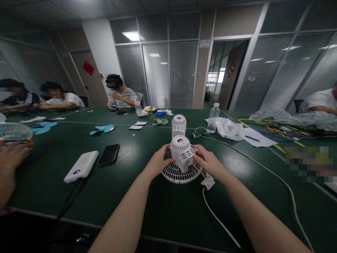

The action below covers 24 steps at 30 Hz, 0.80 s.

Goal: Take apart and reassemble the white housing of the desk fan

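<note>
A white electric fan (181,153) lies in front of me, its slotted motor housing upward and its round wire grille (179,177) facing down on the green table. My left hand (161,160) is closed on the left side of the fan, thumb against the housing. On the right side my right hand (206,160) grips it too, thumb at the housing and fingers by the grille. Another white slotted part (179,123) stands just behind the housing; whether they are joined I cannot tell. Beside the grille lies a white block (207,182) with a cord.
A white power bank (82,166) and a black phone (108,154) lie to the left. A blue fan blade (102,129) lies beyond them. A water bottle (213,118) stands behind, near a long cable (252,158). Another person's hand (10,161) is at far left.
</note>
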Each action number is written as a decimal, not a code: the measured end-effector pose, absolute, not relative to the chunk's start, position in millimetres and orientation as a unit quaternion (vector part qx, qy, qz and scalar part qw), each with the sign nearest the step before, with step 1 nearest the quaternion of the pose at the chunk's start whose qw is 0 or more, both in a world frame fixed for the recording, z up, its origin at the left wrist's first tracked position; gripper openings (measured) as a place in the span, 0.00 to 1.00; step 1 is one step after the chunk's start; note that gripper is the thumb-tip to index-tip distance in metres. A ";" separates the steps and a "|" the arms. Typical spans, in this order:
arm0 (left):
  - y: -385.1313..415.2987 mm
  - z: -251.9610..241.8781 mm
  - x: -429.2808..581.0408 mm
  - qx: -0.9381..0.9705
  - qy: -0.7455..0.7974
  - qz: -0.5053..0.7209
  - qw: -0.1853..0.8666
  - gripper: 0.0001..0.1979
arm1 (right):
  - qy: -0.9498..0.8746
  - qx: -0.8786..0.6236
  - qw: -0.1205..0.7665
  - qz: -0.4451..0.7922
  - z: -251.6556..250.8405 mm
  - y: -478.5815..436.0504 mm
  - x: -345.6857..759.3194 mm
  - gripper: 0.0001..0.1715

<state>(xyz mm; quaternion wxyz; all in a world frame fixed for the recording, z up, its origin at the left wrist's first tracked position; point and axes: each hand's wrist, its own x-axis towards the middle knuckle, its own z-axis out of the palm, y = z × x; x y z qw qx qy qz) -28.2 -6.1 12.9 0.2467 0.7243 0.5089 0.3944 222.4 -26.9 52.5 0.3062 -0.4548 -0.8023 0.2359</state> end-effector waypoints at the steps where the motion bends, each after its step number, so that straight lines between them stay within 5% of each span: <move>1: -6.1 13.1 -28.7 0.725 0.510 0.391 0.249 0.31 | -0.786 -0.472 0.321 0.240 50.5 -22.9 224.0 0.24; 5: -6.6 13.1 -30.3 0.720 0.537 0.374 0.230 0.30 | -0.740 -0.536 0.366 0.174 35.3 -8.8 221.3 0.18; 16: -0.6 5.6 -42.9 0.680 0.646 0.317 0.140 0.20 | -0.725 -0.595 0.333 0.097 34.4 -11.1 227.6 0.20; 24: -2.1 4.0 -42.5 0.691 0.644 0.295 0.146 0.19 | -0.823 -0.487 0.288 0.053 21.7 -12.0 210.4 0.22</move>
